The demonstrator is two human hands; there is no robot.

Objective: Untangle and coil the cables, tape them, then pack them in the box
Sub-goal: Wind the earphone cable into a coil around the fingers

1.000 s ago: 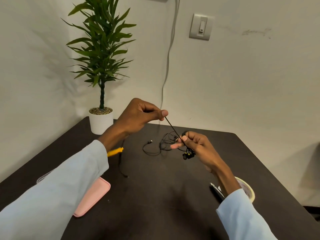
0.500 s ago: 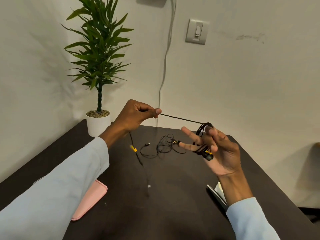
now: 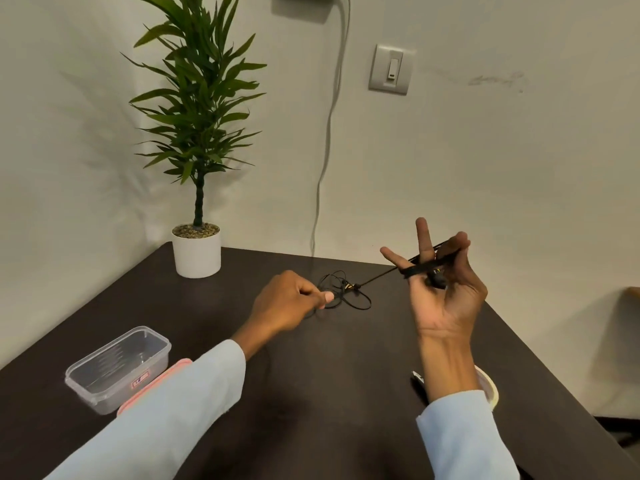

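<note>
Since the earlier frame, the left hand (image 3: 289, 301) has dropped from chest height to just above the table (image 3: 329, 393), fingers curled, pinching the thin black cable (image 3: 375, 278). The right hand (image 3: 445, 292) is now raised palm-up, fingers spread, with cable turns wound around them. A taut strand runs between both hands; a loose tangle (image 3: 341, 289) lies on the dark matte tabletop. The clear plastic box (image 3: 117, 368) sits at left, beside its pink lid (image 3: 152, 384).
</note>
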